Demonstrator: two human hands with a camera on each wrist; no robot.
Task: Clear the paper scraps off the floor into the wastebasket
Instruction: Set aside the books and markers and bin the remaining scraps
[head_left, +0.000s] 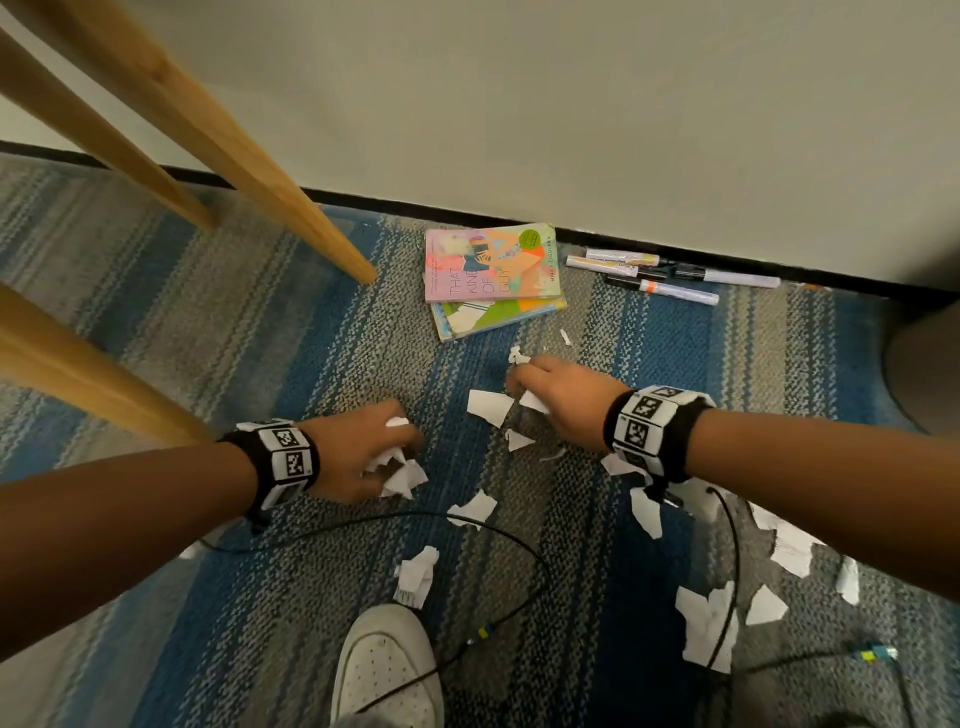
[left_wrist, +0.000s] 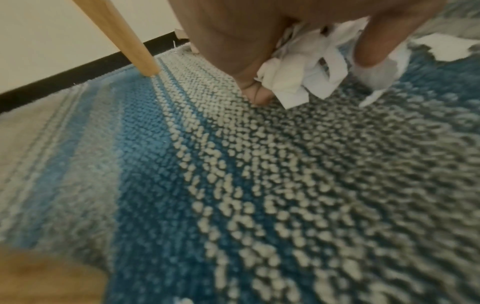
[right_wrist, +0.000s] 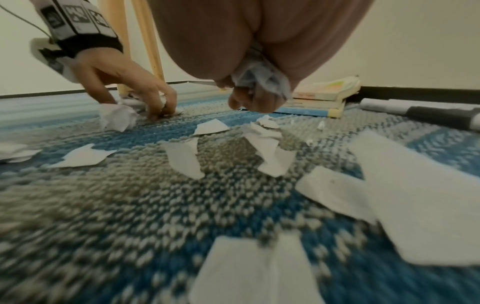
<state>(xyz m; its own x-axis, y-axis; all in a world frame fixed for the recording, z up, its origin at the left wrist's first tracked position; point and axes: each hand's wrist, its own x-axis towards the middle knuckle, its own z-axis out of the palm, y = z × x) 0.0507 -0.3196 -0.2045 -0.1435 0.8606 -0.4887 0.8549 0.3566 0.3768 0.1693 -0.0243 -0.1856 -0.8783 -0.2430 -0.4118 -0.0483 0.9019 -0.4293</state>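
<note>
White torn paper scraps (head_left: 488, 408) lie scattered over the blue and grey striped carpet (head_left: 291, 364), several more at the lower right (head_left: 706, 623) and one near the shoe (head_left: 415, 571). My left hand (head_left: 384, 457) is low on the carpet and grips a crumpled bunch of scraps (left_wrist: 293, 82) between thumb and fingers. My right hand (head_left: 540, 389) is curled round another crumpled wad (right_wrist: 259, 78), with its fingertips just above loose scraps (right_wrist: 265, 123). A grey rounded object (head_left: 930, 364) is cut off at the right edge; I cannot tell whether it is the wastebasket.
Two paperback books (head_left: 491, 270) and several markers (head_left: 670, 275) lie by the wall's black baseboard. Slanted wooden legs (head_left: 291, 208) stand at the left. Black cables (head_left: 519, 551) loop across the carpet near my white shoe (head_left: 387, 670).
</note>
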